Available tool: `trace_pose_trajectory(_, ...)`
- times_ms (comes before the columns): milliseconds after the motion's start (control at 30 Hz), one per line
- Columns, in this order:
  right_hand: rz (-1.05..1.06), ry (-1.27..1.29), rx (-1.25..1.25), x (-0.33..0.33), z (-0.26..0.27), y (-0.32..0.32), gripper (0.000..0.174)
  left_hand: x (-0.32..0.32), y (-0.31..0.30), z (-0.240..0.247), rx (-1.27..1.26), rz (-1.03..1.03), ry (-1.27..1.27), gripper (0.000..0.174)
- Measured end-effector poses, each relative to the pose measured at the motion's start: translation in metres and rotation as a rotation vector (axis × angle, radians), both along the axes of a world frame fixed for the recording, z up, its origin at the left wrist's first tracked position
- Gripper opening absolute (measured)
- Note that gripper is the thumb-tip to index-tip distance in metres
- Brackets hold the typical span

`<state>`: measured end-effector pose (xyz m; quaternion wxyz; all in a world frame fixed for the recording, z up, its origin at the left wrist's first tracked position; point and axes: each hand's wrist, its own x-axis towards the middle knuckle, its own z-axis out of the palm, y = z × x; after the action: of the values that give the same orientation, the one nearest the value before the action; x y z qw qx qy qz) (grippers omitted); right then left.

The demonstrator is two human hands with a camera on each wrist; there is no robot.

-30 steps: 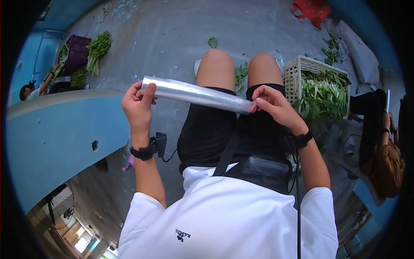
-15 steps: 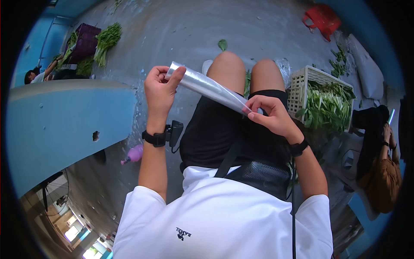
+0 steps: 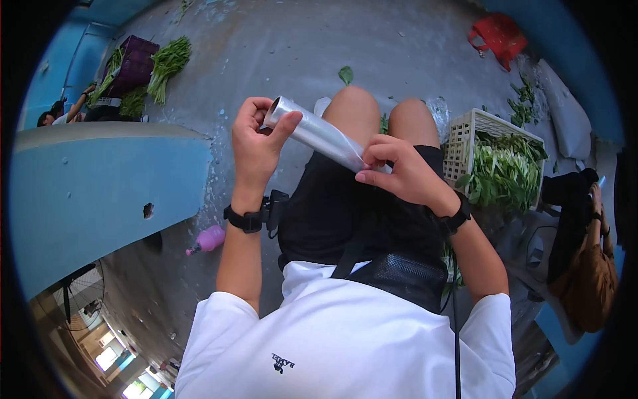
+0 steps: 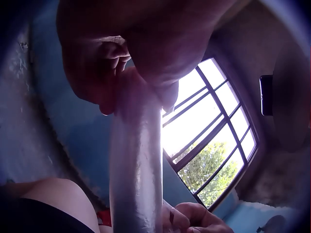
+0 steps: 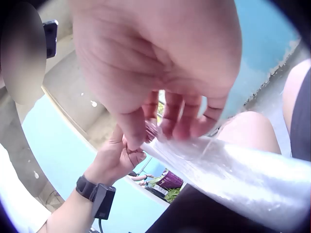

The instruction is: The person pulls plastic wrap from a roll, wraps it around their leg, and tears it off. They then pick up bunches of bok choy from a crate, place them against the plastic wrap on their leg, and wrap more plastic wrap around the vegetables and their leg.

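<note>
A roll of clear plastic film (image 3: 318,135) slants above the lap, its hollow end up at the left. My left hand (image 3: 258,143) grips that end between thumb and fingers; in the left wrist view, the left hand (image 4: 131,53) wraps the top of the roll (image 4: 137,165). At the roll's lower right end my right hand (image 3: 409,171) pinches the film with thumb and fingertips. Up close in the right wrist view, the right hand (image 5: 160,63) has its fingertips on crinkled film at an edge of the roll (image 5: 233,170).
A white crate (image 3: 460,143) of leafy greens stands right of the knees. Further off lie a red bag (image 3: 498,38), a purple crate (image 3: 131,63) and bundled greens (image 3: 169,65). A pink bottle (image 3: 210,238) lies near the blue low wall (image 3: 106,193). People sit at both sides.
The roll has tilted more steeply, its left end nearer the knees. My right hand has moved left along it, closer to my left hand, and the head view has shifted slightly.
</note>
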<state>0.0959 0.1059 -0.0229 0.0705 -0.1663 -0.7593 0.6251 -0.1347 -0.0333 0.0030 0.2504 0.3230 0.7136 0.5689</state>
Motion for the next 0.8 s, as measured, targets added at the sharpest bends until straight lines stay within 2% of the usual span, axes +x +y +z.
trace_pose_trajectory(67,-0.056,0.314,0.097,0.004,-0.006,-0.004,0.023,0.002,-0.002,0.000,0.056,-0.039,-0.044,0.042)
trace_pose_trajectory(133,-0.094,0.327,0.062,0.005,-0.011,-0.007,0.022,0.003,-0.001,0.003,0.109,-0.108,-0.083,0.042)
trace_pose_trajectory(200,-0.108,0.237,-0.452,0.003,-0.022,-0.007,0.027,0.003,-0.003,0.007,0.099,-0.118,-0.100,0.045)
trace_pose_trajectory(267,-0.109,0.239,-0.481,0.000,-0.020,-0.006,0.032,-0.001,-0.003,0.007,0.086,-0.153,-0.092,0.046)
trace_pose_trajectory(367,-0.100,0.104,-0.432,-0.004,-0.012,-0.009,0.036,0.001,-0.004,0.012,0.044,-0.173,-0.071,0.048)
trace_pose_trajectory(433,-0.212,-0.008,-0.224,-0.010,0.008,-0.009,0.033,0.005,-0.002,0.011,0.056,-0.194,-0.049,0.050)
trace_pose_trajectory(467,-0.220,-0.004,-0.228,-0.013,0.013,-0.009,0.033,0.005,-0.001,0.011,0.052,-0.202,-0.045,0.050)
trace_pose_trajectory(633,-0.060,-0.198,-0.127,-0.013,0.036,0.004,0.025,0.008,0.000,0.013,0.051,-0.186,-0.043,0.050)
trace_pose_trajectory(667,-0.066,-0.191,-0.130,-0.013,0.033,0.003,0.025,0.008,0.001,0.014,0.048,-0.193,-0.037,0.050)
trace_pose_trajectory(733,-0.058,0.201,0.253,-0.010,0.025,-0.005,0.025,0.006,0.000,0.014,0.047,-0.190,-0.045,0.050)
trace_pose_trajectory(767,-0.061,0.206,0.252,-0.008,0.024,-0.010,0.025,0.007,0.001,0.015,0.045,-0.192,-0.040,0.050)
trace_pose_trajectory(800,-0.087,0.327,0.267,-0.007,0.025,-0.016,0.023,0.007,0.003,0.015,0.058,-0.203,-0.063,0.051)
